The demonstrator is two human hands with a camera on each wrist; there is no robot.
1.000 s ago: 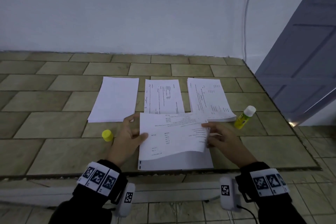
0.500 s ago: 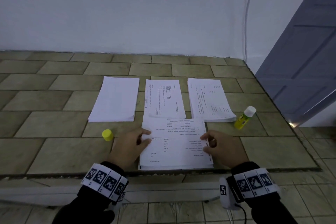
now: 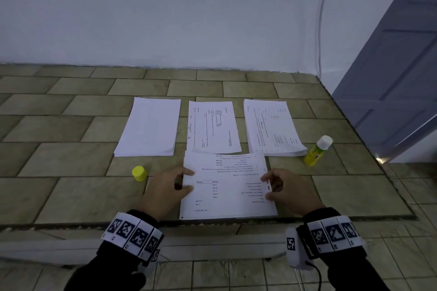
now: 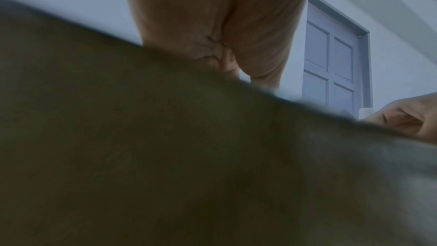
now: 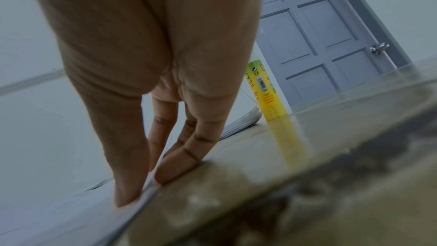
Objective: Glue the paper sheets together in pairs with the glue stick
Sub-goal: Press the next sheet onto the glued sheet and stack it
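Top sheet (image 3: 227, 184) now lies flat; both hands' grips, fingers relaxed, touch its edges.

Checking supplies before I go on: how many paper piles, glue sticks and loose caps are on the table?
Paper piles: 4, blank pile, middle printed pile, right printed pile, near pile under both hands
Glue stick: 1
Yellow cap: 1
Total: 6
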